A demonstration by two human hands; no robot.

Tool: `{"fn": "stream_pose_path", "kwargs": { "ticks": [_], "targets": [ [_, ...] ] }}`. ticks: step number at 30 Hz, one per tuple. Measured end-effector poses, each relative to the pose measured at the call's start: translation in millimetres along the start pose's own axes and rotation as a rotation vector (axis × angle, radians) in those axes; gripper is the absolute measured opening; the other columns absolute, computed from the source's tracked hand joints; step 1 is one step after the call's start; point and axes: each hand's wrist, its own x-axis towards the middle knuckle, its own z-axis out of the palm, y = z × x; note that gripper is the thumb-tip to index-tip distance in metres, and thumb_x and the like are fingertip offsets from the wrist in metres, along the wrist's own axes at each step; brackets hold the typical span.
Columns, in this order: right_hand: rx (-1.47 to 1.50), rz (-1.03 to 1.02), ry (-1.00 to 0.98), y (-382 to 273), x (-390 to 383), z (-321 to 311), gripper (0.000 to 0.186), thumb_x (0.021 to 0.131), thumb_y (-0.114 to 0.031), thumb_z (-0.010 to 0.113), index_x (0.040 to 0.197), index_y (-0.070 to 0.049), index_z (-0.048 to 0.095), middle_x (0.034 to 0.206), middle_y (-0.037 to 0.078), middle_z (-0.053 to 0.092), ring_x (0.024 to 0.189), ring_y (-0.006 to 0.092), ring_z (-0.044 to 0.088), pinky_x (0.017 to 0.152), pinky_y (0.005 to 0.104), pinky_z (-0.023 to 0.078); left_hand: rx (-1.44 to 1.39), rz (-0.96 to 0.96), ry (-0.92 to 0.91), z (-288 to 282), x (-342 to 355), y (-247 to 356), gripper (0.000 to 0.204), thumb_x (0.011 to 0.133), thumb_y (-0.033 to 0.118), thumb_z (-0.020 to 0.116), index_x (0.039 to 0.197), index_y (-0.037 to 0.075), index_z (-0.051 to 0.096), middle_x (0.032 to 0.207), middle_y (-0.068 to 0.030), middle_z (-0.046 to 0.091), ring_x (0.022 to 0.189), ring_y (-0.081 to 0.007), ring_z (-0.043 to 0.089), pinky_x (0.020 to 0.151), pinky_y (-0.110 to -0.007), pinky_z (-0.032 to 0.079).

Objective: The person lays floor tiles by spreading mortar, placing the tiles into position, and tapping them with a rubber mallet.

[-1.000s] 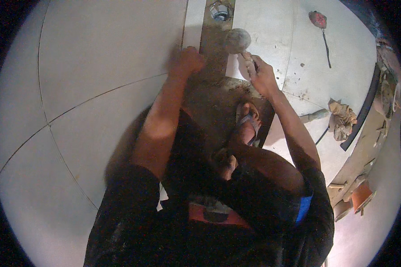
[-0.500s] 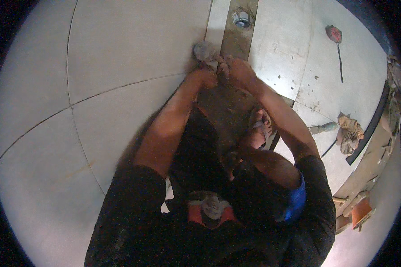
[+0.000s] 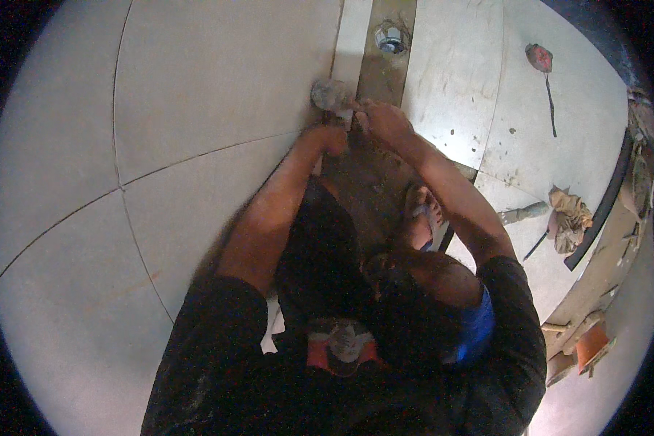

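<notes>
My right hand (image 3: 386, 125) is closed around the short handle of what looks like a mallet, its round grey head (image 3: 330, 94) pointing left over the narrow light floor strip (image 3: 351, 51). Just below the head, my left hand (image 3: 328, 136) is at the edge of the bare brown gap (image 3: 374, 168) between the tiles. Its fingers point down and are dark and partly hidden, so whether they grip anything does not show. A small pale piece (image 3: 347, 116) shows between the two hands.
Large grey floor tiles (image 3: 218, 73) spread to the left. A round drain opening (image 3: 391, 38) sits in the gap ahead. On the right tiles lie a red tool with a dark strap (image 3: 539, 57), a grey-handled tool (image 3: 525, 212), and a crumpled brown cloth or bag (image 3: 570, 220); debris lines the far right.
The mallet head and both hands have shifted only slightly. The whole view has moved a little, and my bare foot shows a bit differently beside my right forearm.
</notes>
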Motion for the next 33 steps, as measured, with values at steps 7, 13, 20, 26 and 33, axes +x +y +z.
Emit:
{"fn": "stream_pose_path", "kwargs": {
  "ticks": [7,13,20,26,33],
  "targets": [
    [0.141,-0.003,0.002,-13.3,3.0,-0.6,0.033,0.099,-0.019,0.051,0.129,-0.008,0.06,0.112,0.024,0.066,0.098,0.0447,0.065,0.085,0.0544,0.052,-0.114,-0.009,-0.471,3.7,2.9,-12.1,0.028,0.077,0.014,0.061,0.095,0.0,0.077,0.106,-0.0213,0.072,0.098,-0.0376,0.069,0.089,-0.05,0.052],
    [0.093,0.068,0.016,7.4,5.7,8.7,0.034,0.101,-0.027,0.049,0.127,-0.007,0.059,0.108,0.025,0.067,0.1,0.045,0.064,0.087,0.0553,0.051,-0.175,-0.055,-0.315,-19.0,10.7,-0.4,0.033,0.079,0.013,0.06,0.105,-0.005,0.069,0.11,-0.026,0.067,0.101,-0.0413,0.066,0.092,-0.051,0.05],
    [0.066,0.226,0.053,22.6,17.3,-38.0,0.039,0.1,-0.031,0.05,0.131,-0.008,0.057,0.112,0.026,0.067,0.103,0.0453,0.064,0.089,0.0555,0.052,-0.355,-0.453,0.375,-104.6,23.9,14.5,0.073,0.088,0.018,0.057,0.15,-0.01,0.029,0.151,-0.035,0.034,0.136,-0.047,0.041,0.115,-0.05,0.035],
    [0.112,0.197,0.26,25.0,82.3,-65.0,0.042,0.1,-0.032,0.051,0.128,-0.001,0.057,0.104,0.03,0.067,0.099,0.0493,0.064,0.088,0.0581,0.05,-0.261,-0.507,0.371,-96.0,45.4,-43.2,0.068,0.095,0.023,0.05,0.146,-0.017,0.03,0.154,-0.0378,0.027,0.148,-0.0508,0.017,0.123,-0.052,0.018],
    [-0.01,0.189,0.223,61.9,118.9,-61.7,0.04,0.1,-0.032,0.049,0.127,-0.003,0.057,0.099,0.028,0.068,0.094,0.0481,0.065,0.084,0.0562,0.051,0.187,-0.436,0.118,-106.3,59.1,-33.2,0.065,0.099,0.029,0.037,0.14,-0.021,0.038,0.155,-0.0385,0.024,0.147,-0.0563,0.013,0.123,-0.058,0.006]
  ]
}}
